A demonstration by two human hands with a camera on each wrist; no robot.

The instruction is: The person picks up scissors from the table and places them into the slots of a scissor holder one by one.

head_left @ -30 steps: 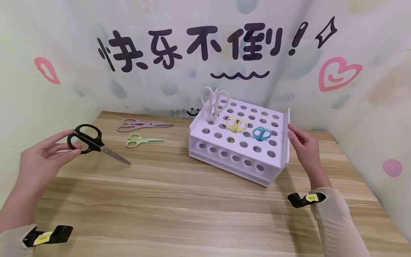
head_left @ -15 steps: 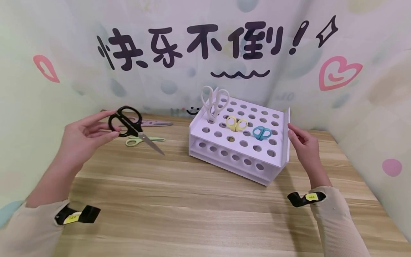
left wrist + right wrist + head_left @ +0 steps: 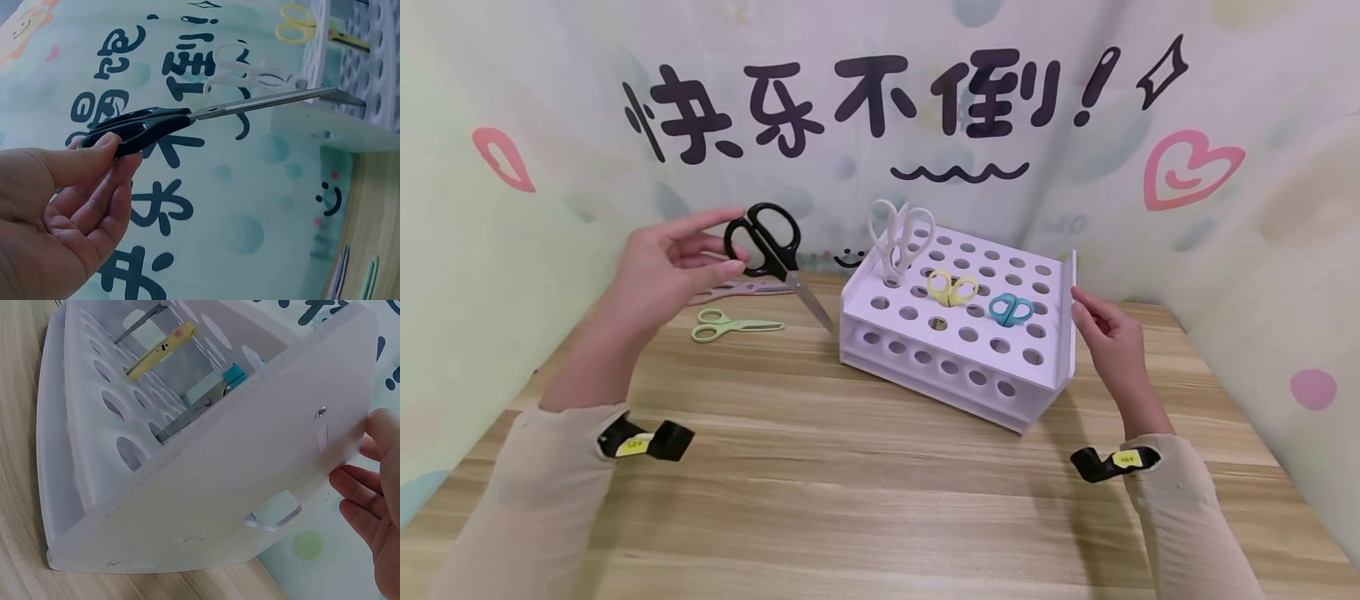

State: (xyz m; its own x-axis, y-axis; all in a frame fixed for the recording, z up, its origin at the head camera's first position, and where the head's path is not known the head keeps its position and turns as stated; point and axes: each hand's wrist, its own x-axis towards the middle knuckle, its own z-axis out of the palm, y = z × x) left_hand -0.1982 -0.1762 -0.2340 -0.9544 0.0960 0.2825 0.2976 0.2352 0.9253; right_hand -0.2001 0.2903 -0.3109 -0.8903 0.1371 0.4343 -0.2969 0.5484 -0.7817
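Note:
My left hand [image 3: 658,271] pinches black-handled scissors [image 3: 140,128] by a handle loop, thumb on one side and fingers on the other. Their closed blades slant down to the right, the tip in front of the rack's left end in the head view. At the right end of the white hole rack [image 3: 917,375], my right hand [image 3: 1111,337] holds the side panel's edge with thumb and fingertips. White scissors [image 3: 895,250], yellow scissors [image 3: 952,289] and teal scissors [image 3: 1011,310] stand in the rack's holes, handles up; the right wrist view shows blades passing below the top plate.
Green scissors [image 3: 733,325] lie flat on the wooden table [image 3: 850,483] left of the rack. Behind them are pink scissors [image 3: 752,288], partly covered by my left hand and the black scissors. A printed cloth [image 3: 820,192] hangs along the back and sides.
My left hand has carried the black scissors rightward and up, from the table's left side to near the rack. My right hand and the rack have stayed put.

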